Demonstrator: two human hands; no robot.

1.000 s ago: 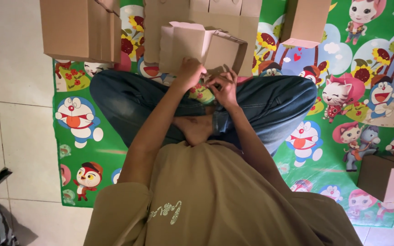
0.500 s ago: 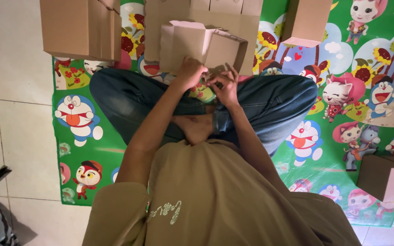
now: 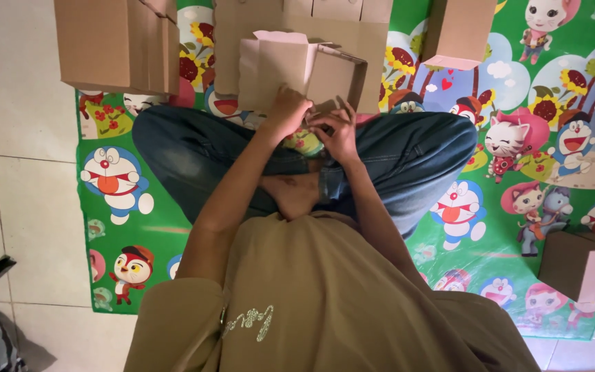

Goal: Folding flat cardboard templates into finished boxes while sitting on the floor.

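While the left hand (image 3: 289, 110) grips the box (image 3: 304, 69) (pink inside), the right hand (image 3: 339, 129) fingers pinch its lower flap.

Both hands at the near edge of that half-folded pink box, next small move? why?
Probably press the near flap inward. The left hand and right hand both pinch at the near lower edge of the pink box, whose top is open with flaps upright, so that edge looks unfinished. Exact grip is hidden.
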